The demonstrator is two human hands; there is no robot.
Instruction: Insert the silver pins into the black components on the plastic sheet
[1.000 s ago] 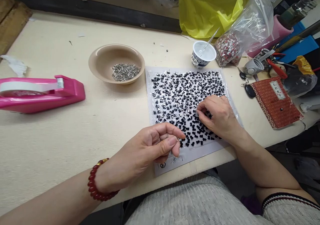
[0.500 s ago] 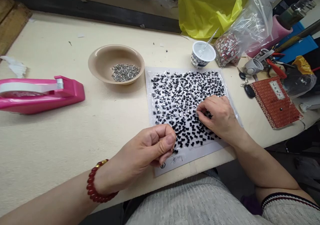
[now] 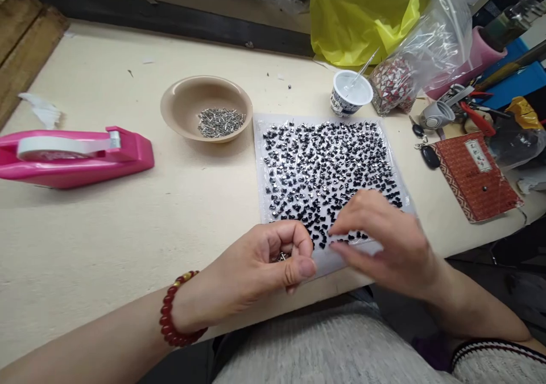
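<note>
My left hand [image 3: 273, 264] is curled over the front edge of the white sheet [image 3: 261, 193]. Several small metal pins [image 3: 282, 256] show in its cupped fingers, with the thumb laid across. Rows of small black pieces [image 3: 313, 173] cover the sheet, many with thin metal posts sticking up. Just right of the left hand, my right hand [image 3: 379, 247] hovers over the sheet's front part, blurred. Its thumb and forefinger are apart, with nothing visible between them. A beige bowl [image 3: 174, 116] behind the left hand holds a heap of similar metal pins.
A pink tape dispenser [image 3: 85, 165] stands at the left. Behind the sheet are a white cup [image 3: 341, 104] with a clear stick, a plastic bag of red and white pieces [image 3: 394, 82] and a yellow bag [image 3: 354, 25]. A red patterned pouch [image 3: 473, 185] lies to the right.
My right hand has moved toward me from the middle of the sheet, and its thumb and forefinger have parted. My left hand has turned slightly, showing the pins inside. The view has shifted slightly.
</note>
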